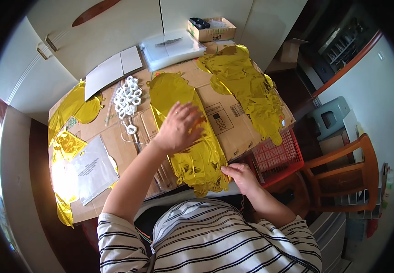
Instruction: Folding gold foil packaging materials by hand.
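A flat gold foil balloon (pixel 200 166) lies lengthwise in front of me on the cardboard-covered table (pixel 233 120). My left hand (pixel 181 127) rests on its middle with the fingers stretched out. At the near right corner, my right hand (pixel 242 177) pinches the foil's edge between thumb and fingers. To the right, another gold foil balloon (pixel 247 86) is spread out, wrinkled. More gold foil (pixel 81 107) lies at the left edge, and a clear printed plastic bag (pixel 92 170) sits on the near left. Several small white ribbon rolls (pixel 127 96) are heaped left of the middle balloon.
Along the back stand a grey board (pixel 115 68), a stack of clear plastic sleeves (pixel 172 51) and a small cardboard box (pixel 213 31) with a black item on it. A red plastic crate (pixel 279 154) and a wooden chair (pixel 363 175) are at the right, with a grey stool (pixel 330 117) beyond.
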`<state>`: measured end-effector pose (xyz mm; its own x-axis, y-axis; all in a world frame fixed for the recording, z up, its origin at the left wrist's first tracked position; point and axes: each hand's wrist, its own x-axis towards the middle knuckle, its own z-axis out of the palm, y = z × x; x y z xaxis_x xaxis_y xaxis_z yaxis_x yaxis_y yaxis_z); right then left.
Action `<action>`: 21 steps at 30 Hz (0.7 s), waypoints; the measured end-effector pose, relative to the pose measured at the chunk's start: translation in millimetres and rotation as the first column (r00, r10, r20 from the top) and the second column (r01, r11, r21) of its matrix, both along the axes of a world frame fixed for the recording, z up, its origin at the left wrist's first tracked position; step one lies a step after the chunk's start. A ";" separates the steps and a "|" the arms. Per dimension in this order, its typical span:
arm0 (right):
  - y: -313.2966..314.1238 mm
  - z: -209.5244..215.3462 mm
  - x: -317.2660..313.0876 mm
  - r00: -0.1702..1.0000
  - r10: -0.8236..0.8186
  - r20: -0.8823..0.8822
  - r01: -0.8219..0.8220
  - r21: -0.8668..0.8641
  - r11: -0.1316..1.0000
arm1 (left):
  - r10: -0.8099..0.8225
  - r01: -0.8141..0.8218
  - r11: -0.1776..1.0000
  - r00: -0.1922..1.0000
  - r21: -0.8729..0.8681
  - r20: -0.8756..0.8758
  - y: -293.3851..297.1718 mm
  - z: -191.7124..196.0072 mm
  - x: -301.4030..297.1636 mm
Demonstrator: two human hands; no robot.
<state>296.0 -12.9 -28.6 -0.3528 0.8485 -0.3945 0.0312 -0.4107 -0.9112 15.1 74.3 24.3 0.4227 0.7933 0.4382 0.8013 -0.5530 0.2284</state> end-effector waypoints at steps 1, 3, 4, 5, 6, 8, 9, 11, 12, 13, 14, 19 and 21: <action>1.1 -1.4 0.8 1.000 0.005 -0.003 -0.005 0.000 1.000 | -0.039 0.039 0.999 0.999 -0.010 -0.003 -10.4 0.9 3.7; 2.5 1.1 0.9 1.000 0.009 0.001 -0.009 -0.018 1.000 | -0.056 0.057 0.997 0.998 -0.049 0.027 -22.6 -6.1 8.3; 2.9 2.5 1.6 1.000 0.012 0.004 -0.011 -0.026 1.000 | -0.064 0.067 0.995 0.997 -0.068 0.044 -26.3 -9.8 9.6; 3.0 0.8 3.6 0.999 0.031 0.031 -0.030 -0.012 0.999 | -0.068 0.072 0.995 0.996 -0.074 0.057 -28.1 -12.9 9.8; 3.8 0.6 5.1 0.997 0.050 0.059 -0.051 0.005 0.999 | -0.068 0.072 0.994 0.996 -0.077 0.055 -28.0 -14.7 9.8; 8.3 5.8 13.0 0.965 0.144 0.220 -0.165 0.079 0.983 | -0.071 0.075 0.994 0.996 -0.083 0.051 -26.5 -18.0 10.4; 13.2 21.2 16.3 0.911 0.211 0.353 -0.268 0.121 0.956 | -0.072 0.077 0.993 0.996 -0.086 0.059 -27.3 -18.8 10.1; 15.9 38.0 24.1 0.786 0.147 0.600 -0.417 0.340 0.843 | -0.077 0.084 0.992 0.994 -0.089 0.075 -27.1 -18.0 10.4; 15.6 56.2 18.7 0.774 -0.036 0.633 -0.370 0.498 0.784 | -0.071 0.077 0.993 0.995 -0.086 0.072 -27.2 -18.0 9.3; 20.3 62.2 16.9 0.779 -0.120 0.616 -0.361 0.596 0.717 | -0.070 0.076 0.993 0.995 -0.085 0.069 -27.7 -18.0 9.2; 27.5 67.5 14.5 0.783 -0.201 0.589 -0.353 0.686 0.637 | -0.068 0.073 0.994 0.996 -0.084 0.066 -28.7 -18.0 8.7; 50.8 66.4 -19.7 0.797 -0.260 0.545 -0.536 0.837 0.110 | -0.078 0.086 0.993 0.992 -0.079 0.094 -28.0 -16.2 9.2; 57.1 48.3 -24.1 0.726 -0.245 0.642 -0.652 0.757 0.053 | -0.095 0.103 0.992 0.990 -0.072 0.107 -26.3 -14.8 9.2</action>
